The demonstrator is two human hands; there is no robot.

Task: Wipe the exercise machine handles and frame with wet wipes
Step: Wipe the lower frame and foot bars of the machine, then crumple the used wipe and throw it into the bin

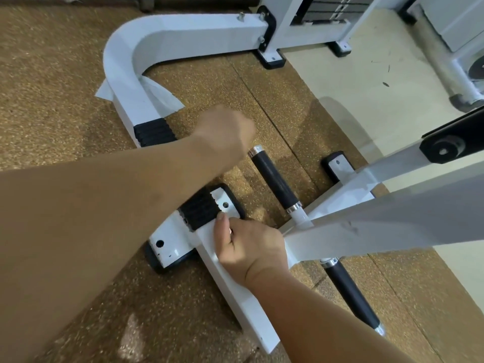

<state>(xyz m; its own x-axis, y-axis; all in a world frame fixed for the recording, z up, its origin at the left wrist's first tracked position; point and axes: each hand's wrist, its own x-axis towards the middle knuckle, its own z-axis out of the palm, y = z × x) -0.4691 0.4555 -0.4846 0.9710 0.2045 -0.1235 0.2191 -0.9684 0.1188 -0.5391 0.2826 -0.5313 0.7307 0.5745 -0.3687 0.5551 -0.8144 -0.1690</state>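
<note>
The white frame (243, 307) of the exercise machine lies low over the floor, with a black ribbed pad (199, 208) near its foot. Two black handles with chrome ends stick out of the arm joint, one (275, 179) towards the top and one (351, 294) towards the bottom right. My right hand (251, 250) rests on the white frame bar beside the joint, fingers curled and thumb pointing at the foot plate. No wipe shows in it. My left hand (225, 129) hovers blurred above the floor near the upper handle's tip, seen from behind like a fist, its fingers hidden.
A curved white frame piece (131, 56) with peeling film bends across the top left. A sloping white arm (392, 226) crosses the right side. A weight stack (332, 9) and another machine's base stand at the top. Brown speckled rubber flooring (65, 87) lies around.
</note>
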